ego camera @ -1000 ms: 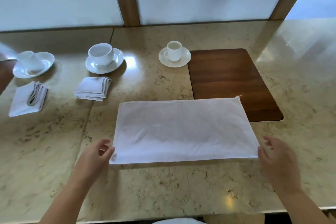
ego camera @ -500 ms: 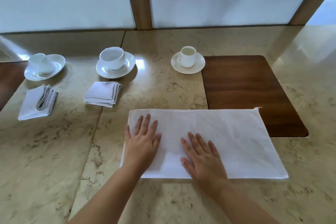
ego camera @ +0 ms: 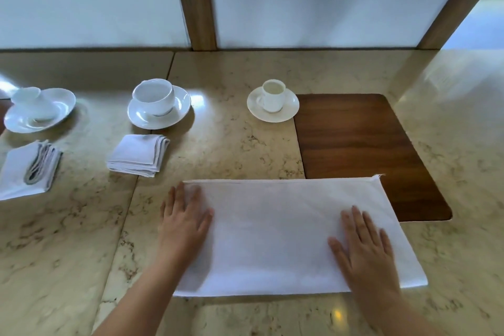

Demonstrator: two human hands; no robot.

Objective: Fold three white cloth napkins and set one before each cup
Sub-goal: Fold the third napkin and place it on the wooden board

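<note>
Pressing flat on the half-folded white napkin: both hands, palms down, fingers straight and spread, gripping nothing. Left hand sits on the napkin's left end, fingertips near its far left corner. Right hand sits on the right part, short of the right edge.

Napkin lies as a long rectangle on the marble counter, long side toward the person. Its far right corner overlaps the wooden inlay panel set into the counter.

Far row, left to right:
- tipped cup on saucer, at the left edge; cup lies on its side.
- wide cup on saucer, upright.
- small cup on saucer, upright, saucer rim touching the panel's left edge.

Folded napkins already placed: one loose fold in front of the tipped cup, one square fold in front of the wide cup. The half-folded napkin lies in front of the small cup, well apart from it.
</note>
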